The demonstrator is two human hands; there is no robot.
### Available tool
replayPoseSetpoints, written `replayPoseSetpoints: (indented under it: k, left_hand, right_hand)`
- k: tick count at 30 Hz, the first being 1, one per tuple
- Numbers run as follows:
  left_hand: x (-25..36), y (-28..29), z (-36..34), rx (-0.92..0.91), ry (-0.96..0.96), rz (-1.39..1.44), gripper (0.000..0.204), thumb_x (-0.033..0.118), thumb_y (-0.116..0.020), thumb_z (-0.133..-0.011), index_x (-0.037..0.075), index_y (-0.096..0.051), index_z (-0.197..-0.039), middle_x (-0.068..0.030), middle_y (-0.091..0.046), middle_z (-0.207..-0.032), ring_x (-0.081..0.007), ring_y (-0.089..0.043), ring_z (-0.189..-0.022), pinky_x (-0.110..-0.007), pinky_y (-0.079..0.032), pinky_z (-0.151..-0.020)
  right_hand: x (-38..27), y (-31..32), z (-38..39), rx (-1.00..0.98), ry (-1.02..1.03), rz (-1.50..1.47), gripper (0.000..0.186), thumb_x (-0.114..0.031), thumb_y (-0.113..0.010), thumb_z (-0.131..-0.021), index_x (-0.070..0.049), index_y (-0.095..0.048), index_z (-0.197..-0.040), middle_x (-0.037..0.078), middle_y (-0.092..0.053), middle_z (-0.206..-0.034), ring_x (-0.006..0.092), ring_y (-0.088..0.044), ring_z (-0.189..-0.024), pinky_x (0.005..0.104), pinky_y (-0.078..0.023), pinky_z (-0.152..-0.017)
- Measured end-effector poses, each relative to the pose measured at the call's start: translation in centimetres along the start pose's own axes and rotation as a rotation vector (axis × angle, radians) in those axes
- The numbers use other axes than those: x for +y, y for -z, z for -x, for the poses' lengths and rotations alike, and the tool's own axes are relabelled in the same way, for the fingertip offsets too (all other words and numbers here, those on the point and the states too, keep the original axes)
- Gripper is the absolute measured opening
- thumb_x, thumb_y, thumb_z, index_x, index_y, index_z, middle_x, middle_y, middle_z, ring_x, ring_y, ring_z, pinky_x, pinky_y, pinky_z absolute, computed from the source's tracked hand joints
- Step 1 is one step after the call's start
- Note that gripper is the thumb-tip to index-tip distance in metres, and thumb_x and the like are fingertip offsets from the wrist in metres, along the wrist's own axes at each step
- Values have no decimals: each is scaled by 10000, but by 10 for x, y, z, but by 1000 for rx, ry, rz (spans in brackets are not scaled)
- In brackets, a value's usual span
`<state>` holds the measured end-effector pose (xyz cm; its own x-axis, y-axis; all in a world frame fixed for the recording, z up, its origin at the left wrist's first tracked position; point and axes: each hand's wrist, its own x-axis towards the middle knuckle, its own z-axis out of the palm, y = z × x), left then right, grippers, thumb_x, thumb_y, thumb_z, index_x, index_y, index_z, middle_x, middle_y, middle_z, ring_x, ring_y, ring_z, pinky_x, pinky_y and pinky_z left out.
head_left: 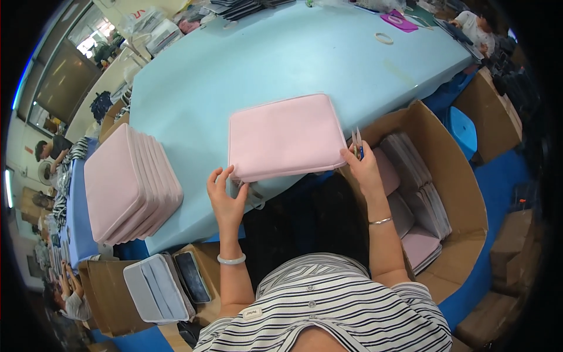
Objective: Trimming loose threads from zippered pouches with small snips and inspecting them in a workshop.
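A pink zippered laptop sleeve (284, 138) lies at the front edge of the blue-covered table, its near side tipped toward me. My right hand (365, 167) is closed at its near right corner, thumb pressed on the sleeve. Small scissors (356, 142) are tucked in the same hand, blades pointing away from me. At the near left corner, my left hand (227, 196) has thumb and fingers apart, the fingertips by the sleeve's edge. Below that corner hangs a grey loop (255, 196), partly hidden.
A stack of pink sleeves (117, 182) stands at the table's left. On my right, a large cardboard box (463, 205) holds grey and pink sleeves. Lower left are a light grey sleeve (155, 290) and a phone (192, 276). A tape roll (383, 39) lies farther back. Other people sit at the far left and far right.
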<state>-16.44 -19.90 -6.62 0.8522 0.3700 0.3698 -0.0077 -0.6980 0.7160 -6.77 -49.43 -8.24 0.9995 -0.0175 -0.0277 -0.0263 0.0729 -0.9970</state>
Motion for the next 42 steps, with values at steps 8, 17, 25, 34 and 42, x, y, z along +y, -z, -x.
replayPoseSetpoints:
  k: [8,17,25,34,42]
  left_hand:
    - [46,-31,1,-157,-500,-247,653,50,-796,-627,135,-565,-1232,-112,-414,-1400,-363,-313,-1350,-514,-278,-1086]
    - [43,-16,-24,141,-418,59,482,-90,-574,-777,56,-553,-1236,-104,-600,-1227,-244,-546,-1177,-407,-323,-1058]
    - [27,-7,-51,197,363,1425,374,270,-564,-950,105,-452,-1266,-54,-548,-1179,-158,-523,-1051,-414,-433,-940]
    - [-7,-41,-18,25,660,1411,371,260,-492,-979,25,-439,-1260,-102,-514,-1257,-262,-477,-1203,-511,-433,-1012]
    - [-8,-39,-11,-8,635,1400,380,248,-481,-982,13,-430,-1276,-119,-509,-1285,-265,-477,-1216,-481,-428,-1028]
  right_hand:
    - [-29,-24,33,-11,174,173,337,-186,-778,-764,-41,-483,-839,-16,-485,-747,65,-454,-701,222,-420,-628]
    - [-42,-28,39,-70,280,-92,182,-93,-631,-894,-32,-463,-863,9,-585,-740,51,-566,-679,186,-429,-633]
    - [-33,-17,35,-29,170,-74,194,-180,-592,-926,-68,-449,-856,60,-689,-775,11,-476,-647,181,-391,-605]
    - [-11,-19,30,-37,114,0,162,-107,-608,-895,-60,-467,-832,56,-682,-771,34,-505,-639,204,-404,-606]
    - [0,-29,31,-66,144,7,158,-113,-596,-907,-87,-455,-841,33,-669,-785,-12,-316,-517,172,-257,-466]
